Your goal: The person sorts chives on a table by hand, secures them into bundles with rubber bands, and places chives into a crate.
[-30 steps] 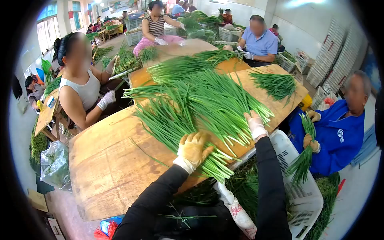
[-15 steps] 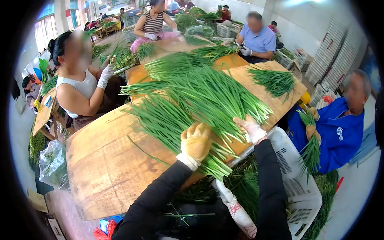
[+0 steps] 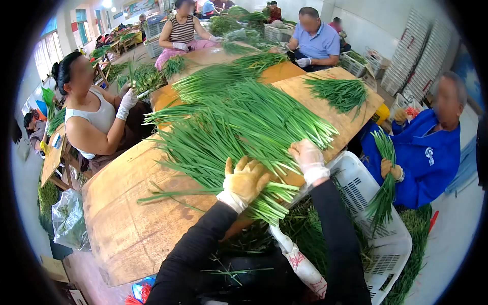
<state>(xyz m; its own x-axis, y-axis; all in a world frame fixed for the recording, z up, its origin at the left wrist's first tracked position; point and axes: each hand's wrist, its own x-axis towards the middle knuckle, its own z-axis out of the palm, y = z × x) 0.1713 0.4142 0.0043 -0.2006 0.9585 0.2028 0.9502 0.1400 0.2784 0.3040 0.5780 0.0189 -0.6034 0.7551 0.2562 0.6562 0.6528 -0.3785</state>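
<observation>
A large pile of long green stalks lies across the wooden table, its pale ends toward the front right. My left hand, in a yellowish glove, rests on the near stalks with its fingers spread, close above their cut ends. My right hand, in a whitish glove, is at the pale ends of the larger bunch, its fingers bent together; whether it grips any stalk is hidden. A few loose stalks stick out to the left from under my left hand.
A white plastic crate stands right of my right arm. A person in blue holds a bunch beside it. A smaller bunch lies on the far right board. Other people sit around the table.
My left hand has opened and spread its fingers on the stalks. My right hand has moved slightly left and its fingers have curled in. Several stalks now stick out leftward near my left hand.
</observation>
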